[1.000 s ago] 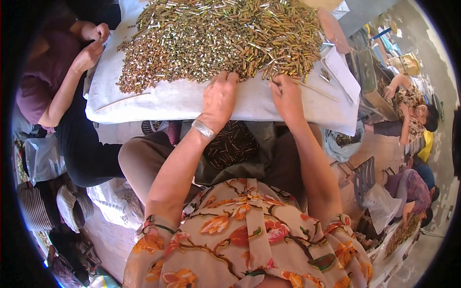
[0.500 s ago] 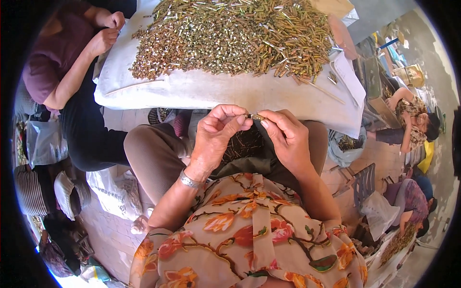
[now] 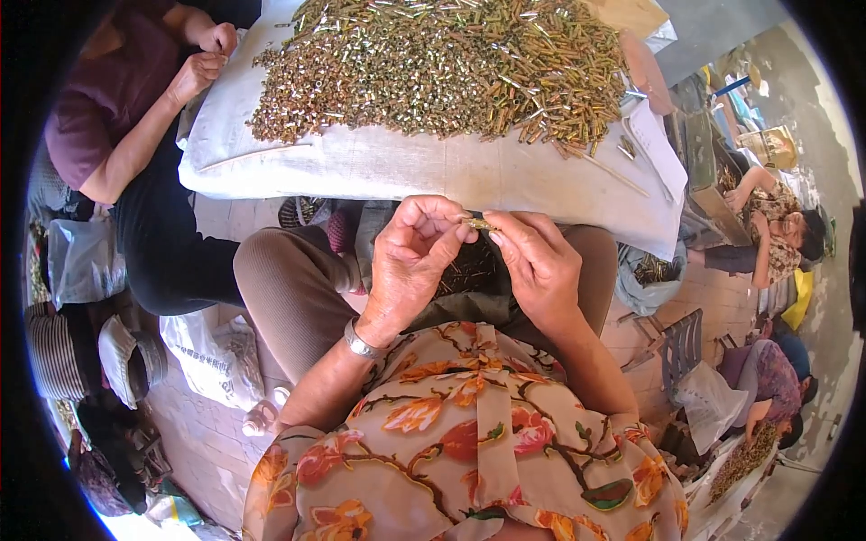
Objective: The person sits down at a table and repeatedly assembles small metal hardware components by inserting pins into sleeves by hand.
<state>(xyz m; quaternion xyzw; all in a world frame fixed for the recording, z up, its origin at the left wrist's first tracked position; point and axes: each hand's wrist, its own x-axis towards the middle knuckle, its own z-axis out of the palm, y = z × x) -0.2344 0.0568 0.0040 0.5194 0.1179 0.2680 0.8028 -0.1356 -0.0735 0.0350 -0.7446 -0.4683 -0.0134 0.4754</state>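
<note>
Over my lap, my left hand (image 3: 404, 257) and my right hand (image 3: 541, 266) meet fingertip to fingertip. Between them is a small brass-coloured metal tube (image 3: 479, 224). The right thumb and forefinger pinch it, while the left thumb and forefinger close on its left end. Whether the left fingertips also hold a separate small piece is hidden. Just beyond my hands, a white cloth-covered table (image 3: 361, 171) bears a broad heap of small metal parts. Short ring-like pieces (image 3: 361, 90) lie on its left side and longer tubes (image 3: 559, 81) on its right.
Thin sticks (image 3: 613, 173) and a sheet of paper (image 3: 657, 144) lie at the table's right. Below my hands, a dark container (image 3: 465, 270) holds long thin pieces. A co-worker (image 3: 117, 135) sits at the left. White plastic bags (image 3: 212, 356) and a blue-grey bag (image 3: 645, 288) stand on the floor.
My fingertips have come slightly closer together, and the dark bit that showed between them is now covered. The view has shifted a little.
</note>
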